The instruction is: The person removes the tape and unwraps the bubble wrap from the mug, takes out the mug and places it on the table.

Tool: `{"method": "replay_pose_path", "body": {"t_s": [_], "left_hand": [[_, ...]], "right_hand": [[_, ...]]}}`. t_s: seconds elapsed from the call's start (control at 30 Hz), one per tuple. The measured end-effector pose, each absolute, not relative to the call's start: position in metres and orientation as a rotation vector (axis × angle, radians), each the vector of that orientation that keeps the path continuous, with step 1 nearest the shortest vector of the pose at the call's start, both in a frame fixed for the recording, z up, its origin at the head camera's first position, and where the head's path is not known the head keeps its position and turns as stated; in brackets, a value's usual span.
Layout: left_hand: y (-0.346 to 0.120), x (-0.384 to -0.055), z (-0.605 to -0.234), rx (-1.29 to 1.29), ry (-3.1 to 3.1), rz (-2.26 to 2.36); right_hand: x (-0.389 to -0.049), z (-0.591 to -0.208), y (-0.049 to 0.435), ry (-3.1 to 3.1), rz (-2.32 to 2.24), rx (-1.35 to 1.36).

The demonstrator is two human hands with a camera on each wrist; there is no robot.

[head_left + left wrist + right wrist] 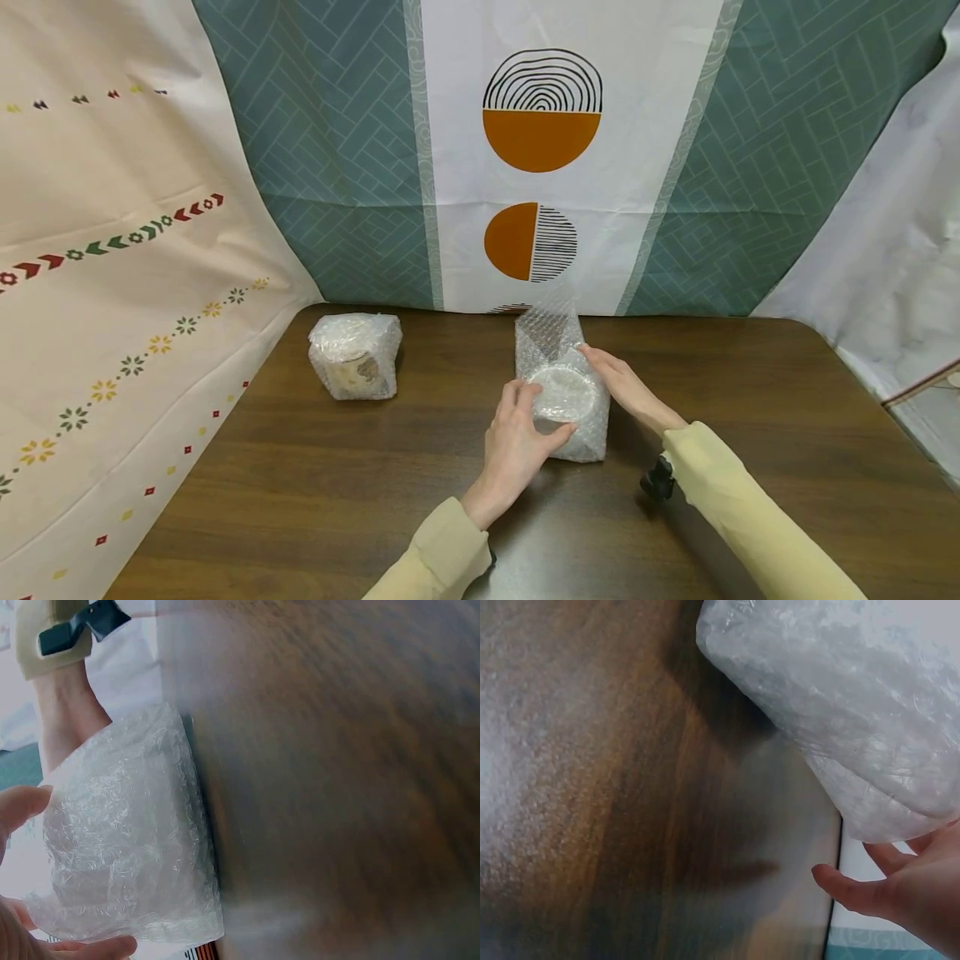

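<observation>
Pale sleeves (750, 517) nearest. Your left hand (513, 437) grips the bubble-wrapped bundle (566, 396), central on the table (337, 492); your right hand (630, 390) lays extended fingers along its far right edge. Second wrapped parcel (356, 354): far left.

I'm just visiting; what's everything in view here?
Bundle between hands: one, clear bubble-wrapped, on table
Second bundle: one, clear wrap over beige, table's far left
Table: one, dark brown, beneath both bundles
Backdrop: one, teal, white and orange, behind table
Patterned cloth: one, cream, left
Plain cloth: one, white, right
Thin strip: one, brown, far right
Wrist devices: two, black, wrists
Sleeves: two, pale yellow, forearms
Left hand: one, bare, bundle's left
Right hand: one, bare, bundle's right
</observation>
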State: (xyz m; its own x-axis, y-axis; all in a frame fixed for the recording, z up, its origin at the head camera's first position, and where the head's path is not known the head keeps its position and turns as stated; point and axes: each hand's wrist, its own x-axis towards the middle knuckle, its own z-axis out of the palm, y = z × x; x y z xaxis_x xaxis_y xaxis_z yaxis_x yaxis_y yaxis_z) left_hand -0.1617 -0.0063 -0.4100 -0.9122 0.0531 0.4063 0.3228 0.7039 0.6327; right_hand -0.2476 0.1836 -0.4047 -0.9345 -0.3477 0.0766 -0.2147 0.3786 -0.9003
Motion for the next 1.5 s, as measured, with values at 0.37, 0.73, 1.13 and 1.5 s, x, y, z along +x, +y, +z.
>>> {"method": "replay_pose_path", "body": {"t_s": [0.37, 0.73, 1.13, 1.5], "left_hand": [[-0.007, -0.162, -0.410, -0.296, -2.558, -1.051], [-0.007, -0.161, -0.409, -0.290, -2.564, -1.061], [-0.007, -0.161, -0.407, -0.301, -2.564, -1.064], [-0.007, -0.161, -0.409, -0.314, -2.554, -1.045]], "right_hand": [[-0.230, -0.381, 0.181, 2.574, -1.662, -0.512], [-0.213, -0.387, 0.187, 2.753, -1.706, -0.612], [-0.201, -0.389, 0.188, 2.805, -1.674, -0.732], [-0.195, -0.394, 0.188, 2.864, -1.564, -0.711]]}}
